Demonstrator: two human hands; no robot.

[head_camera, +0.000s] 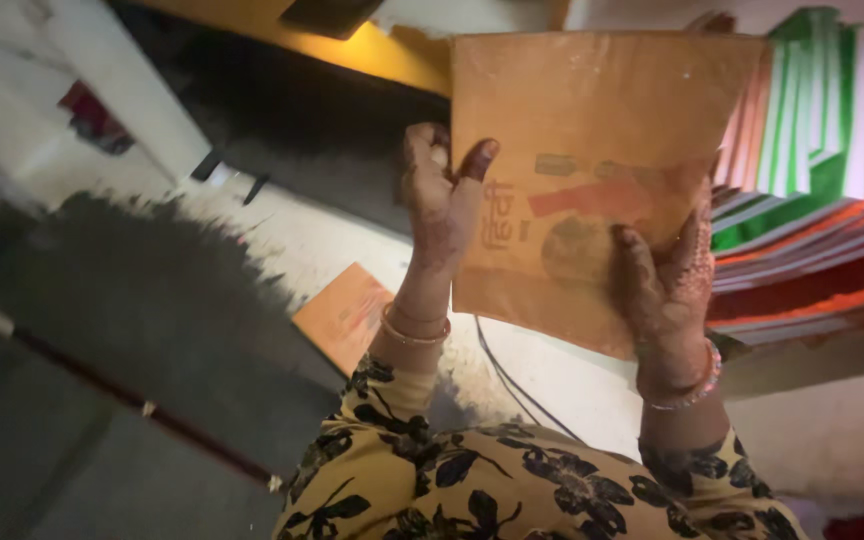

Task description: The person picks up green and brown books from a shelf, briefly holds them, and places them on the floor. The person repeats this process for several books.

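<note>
We see a dark grey floor mat (pixel 152 330) spread out at eight o'clock, the biggest thing here. At three o'clock sits a tall stack of flat cloth pieces striped orange, white and green (pixel 812 200). A pale speckled floor (pixel 302 240) shows in the middle.

At one o'clock we hold up a flat orange-brown paper packet with a faded printed picture (pixel 592 170). It is up in the air, in front of the striped stack and not touching it. Our left hand (pixel 442 205) grips the packet's left edge, thumb curled over the front and fingers hidden behind. Our right hand (pixel 667 285) holds the lower right part, fingers pressed flat on the front, with the rest behind where we cannot see.

At seven o'clock from the packet, a second small orange packet (pixel 344 315) lies on the floor. A thin black cable (pixel 507 375) runs under our arms.

We think the packet could bend or slip, because we pinch it only at its edges. It could then drop on the cable or the floor. Our yellow sleeves with black flowers (pixel 512 480) might also brush the stack.
</note>
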